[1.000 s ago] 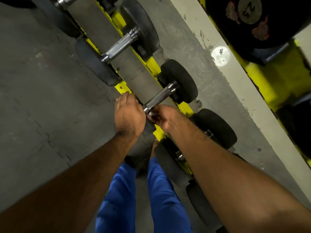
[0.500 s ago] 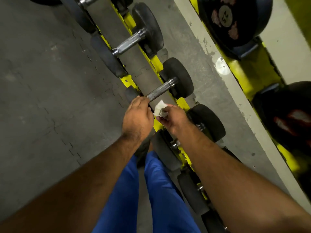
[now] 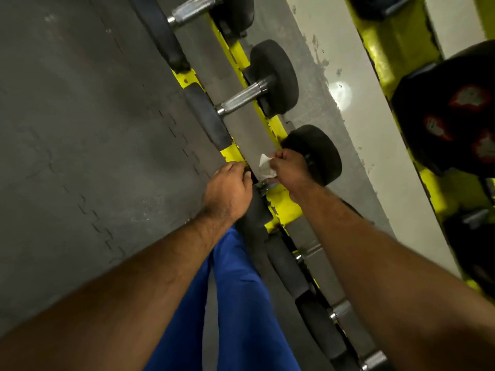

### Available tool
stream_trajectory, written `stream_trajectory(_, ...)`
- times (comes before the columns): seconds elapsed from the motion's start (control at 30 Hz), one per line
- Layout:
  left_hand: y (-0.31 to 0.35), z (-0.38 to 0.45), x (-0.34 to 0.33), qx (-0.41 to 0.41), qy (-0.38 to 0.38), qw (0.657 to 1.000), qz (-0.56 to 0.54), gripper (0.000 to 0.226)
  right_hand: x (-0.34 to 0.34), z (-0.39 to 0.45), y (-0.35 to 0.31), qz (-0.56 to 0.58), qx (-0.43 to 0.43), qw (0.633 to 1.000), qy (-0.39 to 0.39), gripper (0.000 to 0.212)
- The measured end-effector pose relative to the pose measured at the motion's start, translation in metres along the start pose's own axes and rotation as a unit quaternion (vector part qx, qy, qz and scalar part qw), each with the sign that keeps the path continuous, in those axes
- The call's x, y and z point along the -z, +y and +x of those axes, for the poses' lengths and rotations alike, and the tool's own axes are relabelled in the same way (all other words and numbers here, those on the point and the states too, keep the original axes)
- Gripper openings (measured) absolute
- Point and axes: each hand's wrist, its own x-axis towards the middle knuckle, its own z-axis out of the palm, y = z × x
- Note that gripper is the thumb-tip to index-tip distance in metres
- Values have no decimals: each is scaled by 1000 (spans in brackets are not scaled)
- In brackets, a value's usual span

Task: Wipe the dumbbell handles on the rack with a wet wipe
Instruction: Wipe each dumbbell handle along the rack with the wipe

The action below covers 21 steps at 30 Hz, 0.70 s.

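Black-headed dumbbells with steel handles lie in a row on a yellow rack [image 3: 284, 205]. My right hand [image 3: 288, 170] pinches a crumpled white wet wipe [image 3: 265, 165] and sits over the handle of the dumbbell [image 3: 318, 153] in the middle of the view. That handle is almost wholly hidden under the hand and wipe. My left hand [image 3: 227, 192] lies on the same dumbbell's near head [image 3: 254, 212], fingers curled over its top edge. The neighbouring dumbbell handle [image 3: 241, 99] farther along is bare.
More dumbbells [image 3: 340, 309] continue along the rack toward the lower right, and another [image 3: 192, 12] sits at the top. Large black weights [image 3: 455, 108] stand on a second yellow rack at the right. Grey tiled floor [image 3: 80, 156] lies left; my blue trouser legs [image 3: 235, 303] stand below.
Both hands have left the earlier dumbbell and shifted one dumbbell nearer. The right hand lifted the wipe off the old handle and brought it over this one.
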Motion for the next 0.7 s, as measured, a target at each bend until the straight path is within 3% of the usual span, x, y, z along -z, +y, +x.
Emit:
stream_trajectory(0.13, 1, -13, -23, 18, -2, 1000, -7, 32, 13, -2, 18, -121, 99, 988, -2, 16)
stream_trajectory(0.33, 4, -16, -57, 35, 63, 997, 10, 42, 23, 0, 32, -291, 278, 915, 14, 17)
stream_trajectory(0.47, 4, -8, -81, 65, 128, 989, 22, 55, 20, 12, 50, -385, 362, 849, -17, 23)
stream_trajectory(0.6, 2, -7, -92, 50, 181, 982, 26, 50, 20, 15, 78, -507, 410, 757, -35, 17)
stream_trajectory(0.7, -1, -5, -95, 40, 207, 977, 33, 48, 19, 14, 99, -557, 450, 697, -34, 40)
